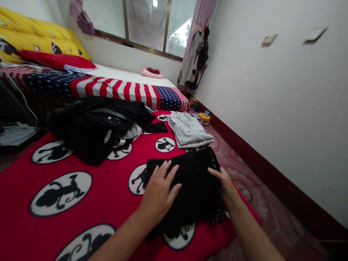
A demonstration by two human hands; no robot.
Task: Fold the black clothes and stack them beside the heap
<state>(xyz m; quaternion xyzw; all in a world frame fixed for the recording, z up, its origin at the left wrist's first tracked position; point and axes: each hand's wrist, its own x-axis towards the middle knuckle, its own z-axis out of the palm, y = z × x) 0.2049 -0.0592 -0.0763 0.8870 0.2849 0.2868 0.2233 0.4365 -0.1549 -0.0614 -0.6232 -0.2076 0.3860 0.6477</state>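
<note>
A folded black garment (194, 192) with lacy, dotted trim along its right side lies on a red blanket (108, 195) printed with monkey figures in white ovals. My left hand (160, 190) rests on the garment's left part, fingers spread flat. At the right edge, my right hand (226, 183) has its thumb on top of the cloth and its other fingers out of sight around the edge. Just beyond the garment sits a folded light grey shirt (189, 128). A loose heap of black clothes (95, 123) lies on the blanket at the left.
Behind is a bed (119, 88) with a flag-patterned cover, holding a yellow cushion (40, 34) and a small folded stack (152, 72). Clothes hang on a rack (194, 58) in the corner. A small yellow stool (204, 116) stands on the tiled floor by the right wall.
</note>
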